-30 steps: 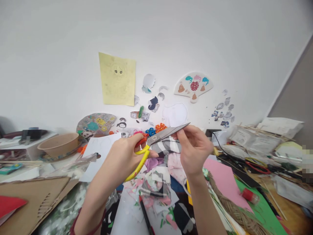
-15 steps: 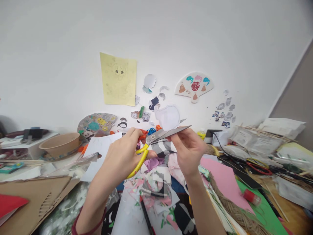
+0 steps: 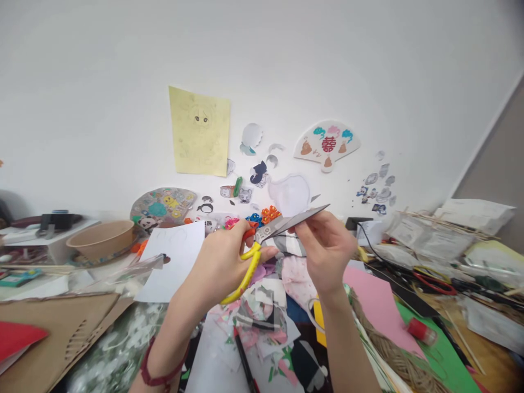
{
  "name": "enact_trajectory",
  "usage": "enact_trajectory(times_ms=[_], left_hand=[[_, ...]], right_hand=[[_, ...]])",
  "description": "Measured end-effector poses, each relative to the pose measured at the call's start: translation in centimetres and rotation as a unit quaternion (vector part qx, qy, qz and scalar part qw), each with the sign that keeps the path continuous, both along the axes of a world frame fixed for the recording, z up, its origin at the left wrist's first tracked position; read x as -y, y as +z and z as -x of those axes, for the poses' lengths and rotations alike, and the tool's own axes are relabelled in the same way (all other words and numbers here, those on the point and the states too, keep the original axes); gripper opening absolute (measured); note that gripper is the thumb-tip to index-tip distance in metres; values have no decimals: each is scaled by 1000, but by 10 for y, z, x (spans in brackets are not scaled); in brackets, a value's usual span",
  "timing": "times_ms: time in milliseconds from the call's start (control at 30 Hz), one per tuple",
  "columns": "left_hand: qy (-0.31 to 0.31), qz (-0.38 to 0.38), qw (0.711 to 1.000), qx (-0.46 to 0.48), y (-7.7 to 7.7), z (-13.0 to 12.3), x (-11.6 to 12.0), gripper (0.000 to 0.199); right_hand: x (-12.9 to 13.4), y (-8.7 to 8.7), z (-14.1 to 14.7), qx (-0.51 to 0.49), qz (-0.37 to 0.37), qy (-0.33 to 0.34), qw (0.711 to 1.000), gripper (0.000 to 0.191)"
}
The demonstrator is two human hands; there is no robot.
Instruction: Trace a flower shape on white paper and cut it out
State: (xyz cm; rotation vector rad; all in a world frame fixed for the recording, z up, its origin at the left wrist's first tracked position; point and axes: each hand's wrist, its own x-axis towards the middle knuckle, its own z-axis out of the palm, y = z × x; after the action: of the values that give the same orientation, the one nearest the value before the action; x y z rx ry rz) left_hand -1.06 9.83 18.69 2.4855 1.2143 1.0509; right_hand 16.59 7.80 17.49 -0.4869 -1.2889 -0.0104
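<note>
Scissors (image 3: pixel 249 273) with a yellow handle are in my left hand (image 3: pixel 219 254), whose fingers wrap round the grips. Their metal blades point up and to the right, with the two tips a little apart. A thin white paper cutout (image 3: pixel 291 194) with a curved edge stands up just behind the blades. My right hand (image 3: pixel 331 248) pinches its lower right part, with the fingertips close against the blades. The blades and fingers hide the cutout's lower edge. Below both hands, paper scraps (image 3: pixel 266 305) and a dark pen (image 3: pixel 244 355) lie on a white surface.
A tan bowl (image 3: pixel 101 240) and a white sheet (image 3: pixel 172 256) are on the left, with brown cardboard (image 3: pixel 53 338) nearer. Pink paper (image 3: pixel 372 295), twine (image 3: pixel 380 338) and a red thread spool (image 3: pixel 421 330) lie right. A yellow drawing (image 3: pixel 200 142) and a painted fan (image 3: pixel 327 144) hang behind.
Both hands have shifted slightly to the right, carrying the scissors and the white cutout along. More of the orange and blue beads behind the blades shows now.
</note>
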Motion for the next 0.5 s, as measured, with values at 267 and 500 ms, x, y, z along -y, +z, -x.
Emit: enact_trajectory(times_ms=[267, 500], left_hand=[[-27, 38, 998, 39, -6, -12, -3, 40], [-15, 27, 999, 33, -9, -12, -2, 38]], right_hand=[[-1, 0, -7, -2, 7, 2, 1000, 9], [1, 0, -6, -1, -10, -12, 1000, 12]])
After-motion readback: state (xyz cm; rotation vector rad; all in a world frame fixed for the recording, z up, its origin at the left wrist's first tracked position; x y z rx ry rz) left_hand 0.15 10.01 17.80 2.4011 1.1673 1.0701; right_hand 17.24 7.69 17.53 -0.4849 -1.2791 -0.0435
